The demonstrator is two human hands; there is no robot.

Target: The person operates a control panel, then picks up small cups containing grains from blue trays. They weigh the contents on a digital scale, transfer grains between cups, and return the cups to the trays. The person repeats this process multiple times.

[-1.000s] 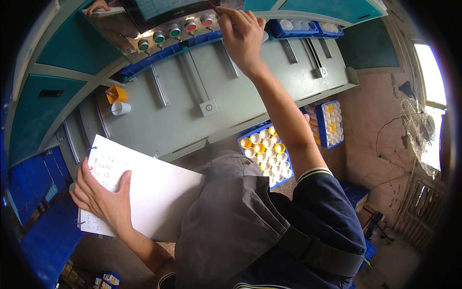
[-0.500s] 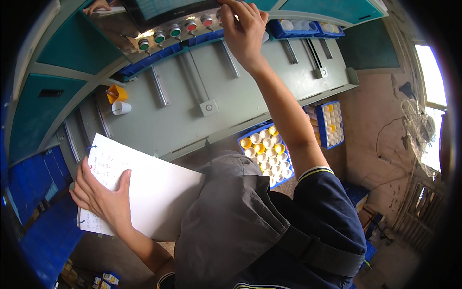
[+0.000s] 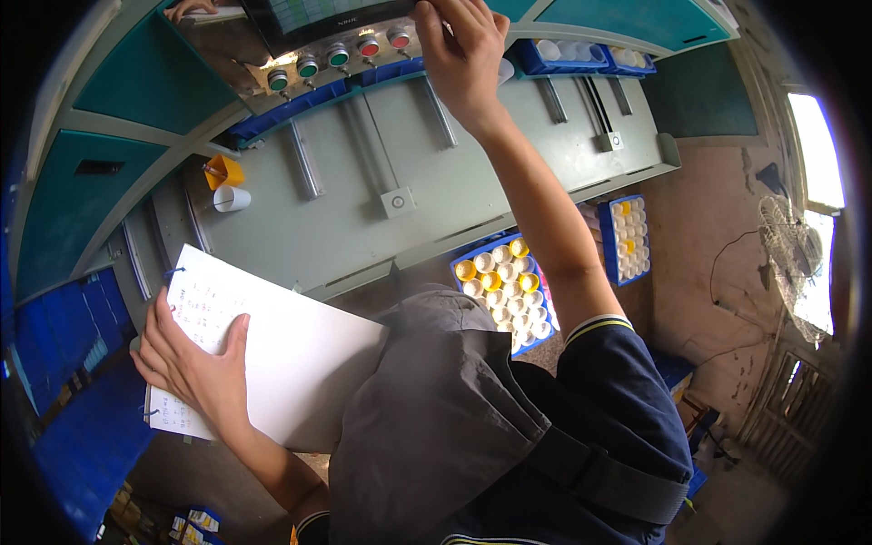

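My left hand (image 3: 193,372) holds a white notebook (image 3: 291,363) by its left side. Its thumb is spread over the page and its fingers reach the left edge. Blue ties bind that edge, and handwriting covers part of the page. At the top, my right hand (image 3: 465,68) is raised to the lower right corner of a dark-framed screen (image 3: 350,16). Its index finger and thumb point upward, the other fingers are loosely bent, and some fingertips are cut off by the picture's edge. No held thing shows in it. Below the screen runs a row of green and red push buttons (image 3: 338,56).
A grey-green bench (image 3: 472,191) with metal rails lies beneath the panel. On it stand a yellow cup (image 3: 222,171) and a white cup (image 3: 232,199). Blue crates (image 3: 502,289) of white and yellow cups stand beyond its near edge. A fan (image 3: 788,238) is at the right wall.
The view has shifted slightly, so the panel and bench sit a little lower. My right hand remains at the screen's corner, its fingers less over the screen. My left hand still holds the notebook.
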